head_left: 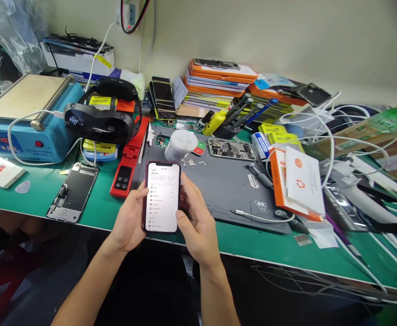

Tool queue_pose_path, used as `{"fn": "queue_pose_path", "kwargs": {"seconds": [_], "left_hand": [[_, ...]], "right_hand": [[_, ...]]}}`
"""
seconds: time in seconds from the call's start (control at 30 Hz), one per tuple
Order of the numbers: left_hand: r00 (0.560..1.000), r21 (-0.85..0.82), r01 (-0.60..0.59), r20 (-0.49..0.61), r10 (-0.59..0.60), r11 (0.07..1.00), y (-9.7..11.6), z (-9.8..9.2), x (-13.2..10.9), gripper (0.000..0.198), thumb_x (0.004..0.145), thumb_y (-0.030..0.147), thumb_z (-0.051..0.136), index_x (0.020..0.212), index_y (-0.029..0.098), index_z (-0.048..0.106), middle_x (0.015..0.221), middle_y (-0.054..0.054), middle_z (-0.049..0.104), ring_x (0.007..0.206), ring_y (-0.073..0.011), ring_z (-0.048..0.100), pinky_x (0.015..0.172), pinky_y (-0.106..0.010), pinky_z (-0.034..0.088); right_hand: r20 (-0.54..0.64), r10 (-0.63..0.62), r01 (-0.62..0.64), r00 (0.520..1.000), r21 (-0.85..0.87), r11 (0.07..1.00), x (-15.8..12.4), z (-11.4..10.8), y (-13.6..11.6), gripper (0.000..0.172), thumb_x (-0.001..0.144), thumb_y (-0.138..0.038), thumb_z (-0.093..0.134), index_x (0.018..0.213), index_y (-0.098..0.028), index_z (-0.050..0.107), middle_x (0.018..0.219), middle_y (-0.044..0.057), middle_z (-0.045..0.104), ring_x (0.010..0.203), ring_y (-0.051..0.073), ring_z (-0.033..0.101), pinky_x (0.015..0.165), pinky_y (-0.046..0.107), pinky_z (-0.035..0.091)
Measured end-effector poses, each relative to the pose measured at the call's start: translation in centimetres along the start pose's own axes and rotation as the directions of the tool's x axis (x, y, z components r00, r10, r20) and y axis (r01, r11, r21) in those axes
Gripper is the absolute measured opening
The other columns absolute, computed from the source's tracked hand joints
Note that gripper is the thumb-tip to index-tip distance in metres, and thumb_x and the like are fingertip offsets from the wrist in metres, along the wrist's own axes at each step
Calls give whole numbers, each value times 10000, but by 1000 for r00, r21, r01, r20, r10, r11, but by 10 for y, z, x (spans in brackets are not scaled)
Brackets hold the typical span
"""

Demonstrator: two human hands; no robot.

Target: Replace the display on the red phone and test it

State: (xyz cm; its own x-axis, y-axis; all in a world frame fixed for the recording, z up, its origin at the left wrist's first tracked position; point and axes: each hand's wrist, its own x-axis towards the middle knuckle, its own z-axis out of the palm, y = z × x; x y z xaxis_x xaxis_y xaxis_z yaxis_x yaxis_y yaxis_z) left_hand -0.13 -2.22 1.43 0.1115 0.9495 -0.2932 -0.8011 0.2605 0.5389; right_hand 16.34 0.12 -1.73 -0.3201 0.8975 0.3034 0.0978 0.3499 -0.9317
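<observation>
A smartphone (162, 199) with a lit white menu screen is held upright between my two hands at the bench's front edge. My left hand (130, 222) grips its left side, with the thumb on the edge. On the opposite side my right hand (196, 217) is wrapped round the phone, its thumb at the screen's lower right edge. The right hand's other fingers are partly hidden behind the phone. Just beyond the phone stands a round white container (182, 144). To the left lies a red tool with a small black display (124, 178).
A dark mat (232, 181) carries an opened phone body (232, 149) and a white cable. At left are a detached phone screen (73, 192), a blue heating machine (38, 140) and a black headset (99, 124). Orange and white boxes (303, 181) and tangled cables crowd the right.
</observation>
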Motion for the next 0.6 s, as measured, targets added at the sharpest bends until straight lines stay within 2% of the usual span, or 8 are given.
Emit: {"fn": "queue_pose_path", "kwargs": {"seconds": [0.2, 0.33, 0.43, 0.6], "left_hand": [[1000, 4, 7, 1, -7, 1000, 0, 0, 0, 697, 913, 406, 726, 1574, 236, 586, 1406, -88, 766, 1338, -387, 688, 1165, -489, 511], [1000, 12, 6, 5, -6, 1000, -2, -1, 0, 688, 921, 408, 722, 1575, 239, 588, 1410, -88, 765, 1344, -383, 685, 1169, -486, 508], [1000, 16, 12, 17, -13, 1000, -3, -2, 1, 668, 933, 421, 719, 1567, 246, 598, 1416, -86, 763, 1350, -379, 683, 1172, -483, 505], [1000, 20, 23, -3, -23, 1000, -2, -2, 0, 669, 922, 435, 733, 1549, 234, 611, 1409, -92, 764, 1348, -383, 681, 1169, -490, 511]], "right_hand": [[-8, -9, 8, 1000, -77, 997, 0, 1, 0, 698, 1067, -251, 571, 1722, -416, 392, 1771, -3, 433, 1610, 295, 470, 1278, 493, 504], [-86, 32, -35, 996, -31, 999, 1, 3, 2, 582, 1092, -306, 618, 1658, -403, 517, 1719, 7, 527, 1540, 290, 567, 1215, 462, 567], [-135, 80, -73, 988, 59, 996, 2, 3, 2, 477, 1115, -358, 620, 1591, -398, 607, 1666, 4, 594, 1509, 279, 606, 1240, 463, 549], [-91, 55, -48, 994, 81, 996, 3, 2, 1, 502, 1121, -360, 615, 1613, -447, 564, 1709, -28, 543, 1535, 268, 576, 1222, 438, 560]]}}
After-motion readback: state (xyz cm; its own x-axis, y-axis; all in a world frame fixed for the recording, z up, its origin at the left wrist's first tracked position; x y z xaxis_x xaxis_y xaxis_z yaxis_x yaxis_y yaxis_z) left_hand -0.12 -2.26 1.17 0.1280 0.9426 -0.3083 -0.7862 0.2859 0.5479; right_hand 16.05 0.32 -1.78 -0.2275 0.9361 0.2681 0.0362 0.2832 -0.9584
